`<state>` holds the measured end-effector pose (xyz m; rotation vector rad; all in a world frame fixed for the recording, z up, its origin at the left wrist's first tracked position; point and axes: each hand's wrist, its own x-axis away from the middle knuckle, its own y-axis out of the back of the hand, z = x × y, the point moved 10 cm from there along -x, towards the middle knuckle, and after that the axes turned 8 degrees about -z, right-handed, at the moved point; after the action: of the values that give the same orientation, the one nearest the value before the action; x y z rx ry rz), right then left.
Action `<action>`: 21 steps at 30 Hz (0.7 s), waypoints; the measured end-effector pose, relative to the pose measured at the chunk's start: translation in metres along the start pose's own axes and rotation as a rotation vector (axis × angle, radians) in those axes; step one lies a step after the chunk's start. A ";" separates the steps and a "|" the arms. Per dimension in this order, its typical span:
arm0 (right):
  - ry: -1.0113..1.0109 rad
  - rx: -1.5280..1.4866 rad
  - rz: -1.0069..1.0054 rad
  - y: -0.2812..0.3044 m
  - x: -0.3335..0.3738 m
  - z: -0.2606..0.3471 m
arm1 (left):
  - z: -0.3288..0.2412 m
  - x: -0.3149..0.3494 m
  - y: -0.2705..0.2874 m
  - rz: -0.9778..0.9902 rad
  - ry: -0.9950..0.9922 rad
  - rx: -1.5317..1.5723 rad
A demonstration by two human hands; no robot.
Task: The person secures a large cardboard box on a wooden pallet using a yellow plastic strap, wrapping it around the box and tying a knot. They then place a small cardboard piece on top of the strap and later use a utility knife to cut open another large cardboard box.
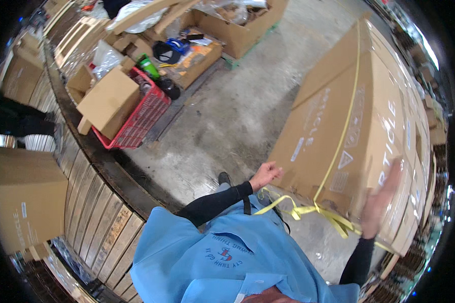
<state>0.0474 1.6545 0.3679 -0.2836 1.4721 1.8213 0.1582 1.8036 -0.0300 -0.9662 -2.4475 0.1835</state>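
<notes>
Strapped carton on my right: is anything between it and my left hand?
Nothing visible stands between your left hand and the carton. The yellow strap has loose ends lower in the picture, outside that gap. Whether hand and carton touch, I can't tell.

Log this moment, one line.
Left hand: half-curled, near large brown cardboard box | Right hand: blurred, contact unclear | Flat yellow strap: across box

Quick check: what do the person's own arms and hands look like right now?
The left hand and right hand wear no gloves; the right is too blurred for finer detail. Close-fitting black sleeves reach the wrists, worn with a light-blue top bearing a printed emblem.
</notes>
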 end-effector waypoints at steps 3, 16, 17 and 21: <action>0.060 0.221 0.426 -0.060 0.014 0.013 | 0.015 -0.001 0.039 -0.086 0.055 0.023; -0.238 0.208 0.017 -0.075 -0.109 -0.269 | 0.024 0.024 0.238 -0.578 0.233 0.134; -0.215 0.255 0.020 -0.081 -0.118 -0.284 | 0.023 0.019 0.242 -0.583 0.239 0.141; -0.226 0.411 0.033 -0.097 -0.164 -0.349 | 0.007 -0.015 0.229 -0.529 0.302 0.171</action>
<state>0.1266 1.2736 0.2866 0.1459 1.6481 1.4747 0.3026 1.9633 -0.1107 -0.2320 -2.2668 0.0558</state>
